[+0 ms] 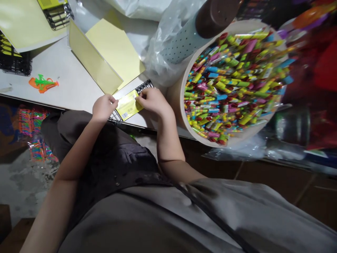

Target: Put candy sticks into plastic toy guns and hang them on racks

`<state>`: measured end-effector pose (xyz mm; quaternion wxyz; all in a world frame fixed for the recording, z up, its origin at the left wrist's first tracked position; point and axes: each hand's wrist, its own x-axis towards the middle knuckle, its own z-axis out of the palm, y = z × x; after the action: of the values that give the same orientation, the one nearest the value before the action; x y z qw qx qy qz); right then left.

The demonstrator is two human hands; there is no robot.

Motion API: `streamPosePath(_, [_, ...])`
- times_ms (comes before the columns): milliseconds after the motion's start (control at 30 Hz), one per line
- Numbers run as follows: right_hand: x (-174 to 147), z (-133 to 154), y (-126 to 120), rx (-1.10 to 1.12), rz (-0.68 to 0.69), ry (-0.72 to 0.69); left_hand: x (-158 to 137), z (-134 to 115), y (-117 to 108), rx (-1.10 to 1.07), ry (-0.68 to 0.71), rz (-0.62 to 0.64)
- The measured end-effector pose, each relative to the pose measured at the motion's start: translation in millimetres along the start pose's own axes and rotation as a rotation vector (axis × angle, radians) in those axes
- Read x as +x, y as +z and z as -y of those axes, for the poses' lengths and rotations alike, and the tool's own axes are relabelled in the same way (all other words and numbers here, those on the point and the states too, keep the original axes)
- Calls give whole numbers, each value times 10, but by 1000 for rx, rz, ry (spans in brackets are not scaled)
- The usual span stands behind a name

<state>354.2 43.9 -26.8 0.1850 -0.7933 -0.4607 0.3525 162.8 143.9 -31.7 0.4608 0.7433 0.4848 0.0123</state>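
Observation:
A small yellow printed card (pixel 129 105) lies over a black wire rack (pixel 145 85) near the front edge of the white table. My left hand (pixel 103 107) pinches the card's left side between thumb and finger. On the opposite side, the fingers of my right hand (pixel 152 99) grip the card's right edge. Part of the rack shows beyond my right fingers, and another bit below my left hand; the card covers its middle. Just behind the card stands a folded pale yellow sheet (pixel 96 58), close to my left hand.
A large round tub (pixel 183 105) full of colourful wrapped sticks stands at the right. Behind it leans a dotted blue tumbler (pixel 181 44) beside clear plastic. Orange and green plastic pieces (pixel 43 83) lie at left, near another black rack (pixel 17 63). Bagged colourful items (pixel 33 121) sit lower left.

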Motion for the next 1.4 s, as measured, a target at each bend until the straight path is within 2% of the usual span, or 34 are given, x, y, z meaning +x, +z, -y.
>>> streamPosePath(100, [6, 19, 14, -23, 6, 2, 4, 7, 7, -7, 32, -11])
streamPosePath(367, [-8, 78, -4, -135, 17, -16, -54, -116, -58, 155, -55, 50])
streamPosePath(700, [-18, 37, 111, -254, -62, -52, -50, -51, 1, 206, 0, -6])
streamPosePath(867, [-56, 98, 167, -389, -79, -50, -111, -17, -18, 215, 3, -33])
streamPosePath(967, [-114, 138, 228, -519, -95, -43, -217, -31, 15, 278, 154, -72])
streamPosePath(1033, [-148, 151, 259, -591, -95, -41, -278, -38, 86, 336, 374, -51])
streamPosePath(1133, [-179, 175, 274, -669, -55, -43, -309, -3, 242, 413, 680, 64])
streamPosePath(1200, [-196, 198, 276, -703, -37, -29, -298, 46, 338, 468, 724, 121])
streamPosePath(1267, [-220, 212, 284, -729, -54, 0, -289, 87, 398, 525, 682, 150])
streamPosePath(1400, [-276, 131, 307, -768, -195, 36, -336, 85, 408, 586, 611, 171])
